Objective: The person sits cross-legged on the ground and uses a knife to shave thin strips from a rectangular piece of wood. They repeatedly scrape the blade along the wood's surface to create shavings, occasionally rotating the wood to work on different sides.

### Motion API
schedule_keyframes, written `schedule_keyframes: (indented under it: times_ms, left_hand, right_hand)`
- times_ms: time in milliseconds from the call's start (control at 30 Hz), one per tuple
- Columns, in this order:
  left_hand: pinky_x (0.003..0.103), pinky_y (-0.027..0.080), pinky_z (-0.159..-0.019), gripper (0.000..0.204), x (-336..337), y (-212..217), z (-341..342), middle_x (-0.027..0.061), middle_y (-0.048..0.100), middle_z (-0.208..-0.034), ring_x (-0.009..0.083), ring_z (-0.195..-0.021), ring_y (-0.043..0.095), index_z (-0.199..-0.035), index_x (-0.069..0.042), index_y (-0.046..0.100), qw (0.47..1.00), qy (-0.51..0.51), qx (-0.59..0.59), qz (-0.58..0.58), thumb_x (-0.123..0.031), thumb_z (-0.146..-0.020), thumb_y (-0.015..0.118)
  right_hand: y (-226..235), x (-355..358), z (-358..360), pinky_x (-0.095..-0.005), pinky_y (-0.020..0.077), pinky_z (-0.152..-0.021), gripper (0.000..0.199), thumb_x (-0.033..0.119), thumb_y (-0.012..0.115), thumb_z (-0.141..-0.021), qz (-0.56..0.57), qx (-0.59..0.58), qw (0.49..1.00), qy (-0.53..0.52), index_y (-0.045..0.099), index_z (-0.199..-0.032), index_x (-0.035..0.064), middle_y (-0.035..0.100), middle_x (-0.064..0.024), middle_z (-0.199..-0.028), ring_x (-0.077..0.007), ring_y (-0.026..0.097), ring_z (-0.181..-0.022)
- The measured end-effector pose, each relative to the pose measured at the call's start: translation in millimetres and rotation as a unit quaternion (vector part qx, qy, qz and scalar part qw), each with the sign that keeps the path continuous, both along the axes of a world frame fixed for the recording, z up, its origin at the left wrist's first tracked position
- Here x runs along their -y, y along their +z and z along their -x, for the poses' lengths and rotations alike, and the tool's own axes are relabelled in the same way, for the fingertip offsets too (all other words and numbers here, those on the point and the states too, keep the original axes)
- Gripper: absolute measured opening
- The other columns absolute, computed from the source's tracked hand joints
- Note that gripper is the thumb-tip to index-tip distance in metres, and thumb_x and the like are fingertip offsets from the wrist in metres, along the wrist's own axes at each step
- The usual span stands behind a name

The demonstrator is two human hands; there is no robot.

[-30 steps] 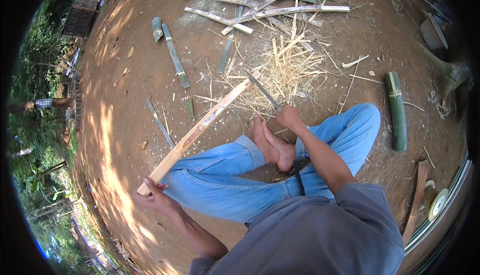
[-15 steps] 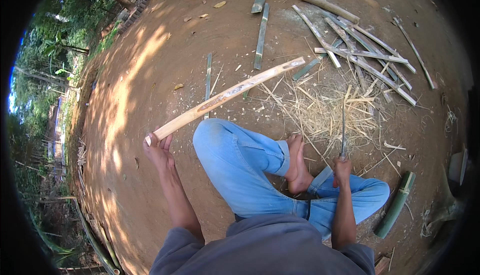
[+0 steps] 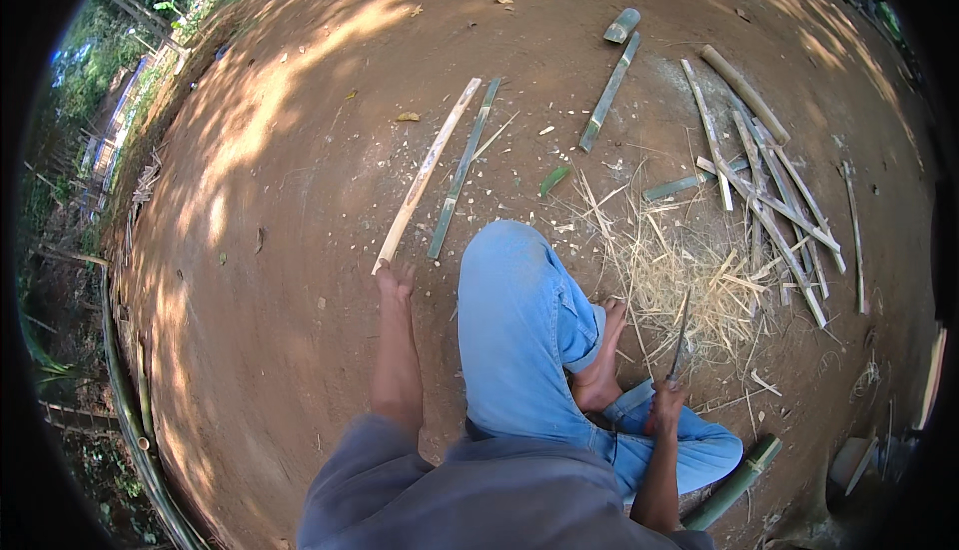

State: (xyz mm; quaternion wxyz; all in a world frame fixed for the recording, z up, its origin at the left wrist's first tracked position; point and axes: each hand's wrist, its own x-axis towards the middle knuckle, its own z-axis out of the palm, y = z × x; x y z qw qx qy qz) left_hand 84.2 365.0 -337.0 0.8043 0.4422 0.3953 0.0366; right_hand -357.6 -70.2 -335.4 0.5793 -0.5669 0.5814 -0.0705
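I sit on bare earth with my legs in blue jeans folded in front of me. My left hand [image 3: 395, 280] reaches out to the near end of a long pale split bamboo strip [image 3: 428, 175] that lies on the ground; the fingers touch or sit just behind its end. A greener strip [image 3: 464, 165] lies right beside it. My right hand [image 3: 665, 405] is closed on the handle of a knife [image 3: 680, 342], blade pointing away from me, next to my bare foot [image 3: 602, 365].
A heap of pale bamboo shavings [image 3: 689, 275] lies ahead on the right. Several split slats [image 3: 769, 185] are piled beyond it. A green bamboo piece [image 3: 609, 90] and a short tube [image 3: 621, 25] lie farther off. A green culm section [image 3: 734, 485] rests by my right knee.
My left hand swung the pale strip from across my legs out to the left and laid it on the ground beside the green strip. My view turned left. The right hand kept the knife.
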Motion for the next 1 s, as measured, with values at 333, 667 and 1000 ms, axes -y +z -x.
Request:
schedule_keyframes:
  times_ms: [333,667,1000]
  left_hand:
    - [0.030,0.047,-0.085,0.032,128,150,116,0.0099,0.063,-0.106,0.0153,-0.097,0.058,-0.104,0.000,0.063,0.914,-0.337,0.096,-0.206,-0.029,-0.101,0.049]
    - [0.060,0.034,-0.103,0.016,203,392,243,0.0232,0.048,-0.126,0.0452,-0.130,0.036,-0.108,-0.021,0.067,0.494,-0.564,0.533,0.391,-0.019,-0.096,0.056]
    - [0.051,0.032,-0.105,0.025,256,393,307,0.0216,0.052,-0.118,0.0304,-0.105,0.053,-0.109,-0.010,0.072,0.443,-0.373,0.696,0.424,-0.015,-0.099,0.050]
  right_hand:
    - [-6,-15,-5,-0.0278,0.0331,-0.036,0.015,0.012,0.063,-0.076,-0.018,0.028,0.999,0.031,0.049,-0.071,0.0106,0.042,0.0014,-0.052,-0.0109,0.040,-0.039]
    - [-16,-18,3,-0.0313,0.0320,-0.038,0.014,0.015,0.062,-0.076,0.015,-0.011,0.997,0.075,0.051,-0.069,0.0098,0.045,0.0004,-0.054,-0.0118,0.042,-0.041]
    - [-14,-14,2,-0.0341,0.0368,-0.042,0.015,0.018,0.061,-0.076,0.046,-0.050,0.996,0.063,0.055,-0.069,0.0057,0.050,-0.0035,-0.055,-0.0147,0.049,-0.045]
